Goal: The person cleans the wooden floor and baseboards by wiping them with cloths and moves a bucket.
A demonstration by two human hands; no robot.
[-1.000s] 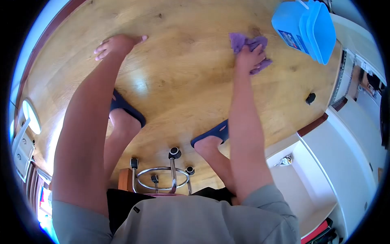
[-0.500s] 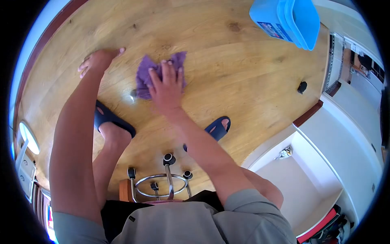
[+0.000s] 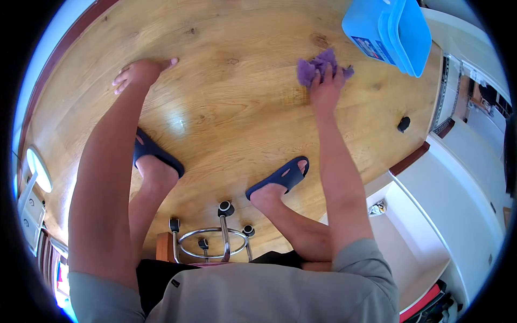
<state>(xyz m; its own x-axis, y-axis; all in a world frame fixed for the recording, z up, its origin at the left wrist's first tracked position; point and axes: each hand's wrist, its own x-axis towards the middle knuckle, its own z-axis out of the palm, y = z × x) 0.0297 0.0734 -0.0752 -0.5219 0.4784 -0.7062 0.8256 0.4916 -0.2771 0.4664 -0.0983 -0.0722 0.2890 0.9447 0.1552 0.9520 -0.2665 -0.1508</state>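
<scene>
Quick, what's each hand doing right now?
Left hand: open, flat on the wooden floor.
Right hand: pressing the purple cloth.

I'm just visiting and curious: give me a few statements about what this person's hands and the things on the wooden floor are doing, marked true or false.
1. The right hand presses a purple cloth on the wooden floor. True.
2. The left hand holds a sponge. False: it rests flat and empty on the floor.
3. A blue bucket sits beyond the cloth. True.
4. The person is barefoot. False: they wear dark blue slippers.
</scene>
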